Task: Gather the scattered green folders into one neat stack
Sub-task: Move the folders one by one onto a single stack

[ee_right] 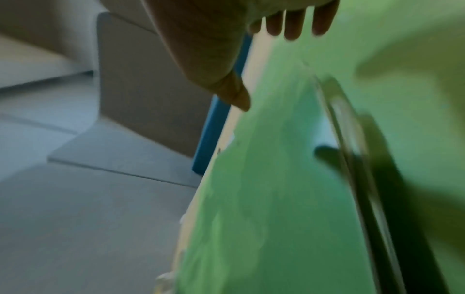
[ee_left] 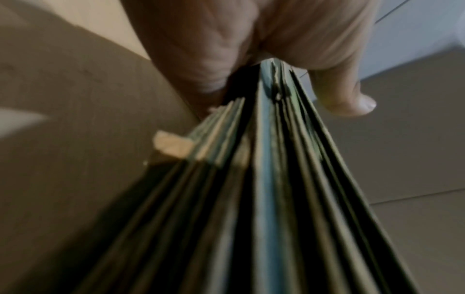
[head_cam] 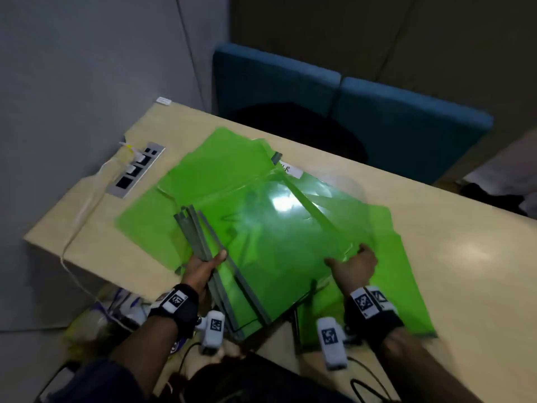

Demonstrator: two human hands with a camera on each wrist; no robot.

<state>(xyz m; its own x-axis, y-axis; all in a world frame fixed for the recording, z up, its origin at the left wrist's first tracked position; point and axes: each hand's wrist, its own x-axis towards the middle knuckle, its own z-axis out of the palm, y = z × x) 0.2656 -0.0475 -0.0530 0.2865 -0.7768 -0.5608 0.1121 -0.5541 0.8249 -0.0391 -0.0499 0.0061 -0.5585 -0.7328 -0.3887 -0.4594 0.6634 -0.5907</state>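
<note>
Several translucent green folders lie fanned over the beige table [head_cam: 465,257]. My left hand [head_cam: 207,264] grips a bundle of them [head_cam: 261,242] by their grey spines [head_cam: 200,234], holding it tilted above the near table edge. In the left wrist view my left hand [ee_left: 279,93] pinches the packed folder edges [ee_left: 264,179] between thumb and fingers. My right hand [head_cam: 348,257] touches the bundle's right edge; in the right wrist view its fingers [ee_right: 294,29] are straight over a green sheet [ee_right: 264,199]. More folders lie flat behind [head_cam: 218,161], to the left [head_cam: 145,225] and to the right [head_cam: 401,286].
A metal socket panel [head_cam: 136,170] with a white cable [head_cam: 84,210] plugged in sits at the table's left end. Blue upholstered seats [head_cam: 406,126] stand behind the far edge. A white label [head_cam: 290,170] shows on one folder. Bags [head_cam: 96,315] lie on the floor at the left.
</note>
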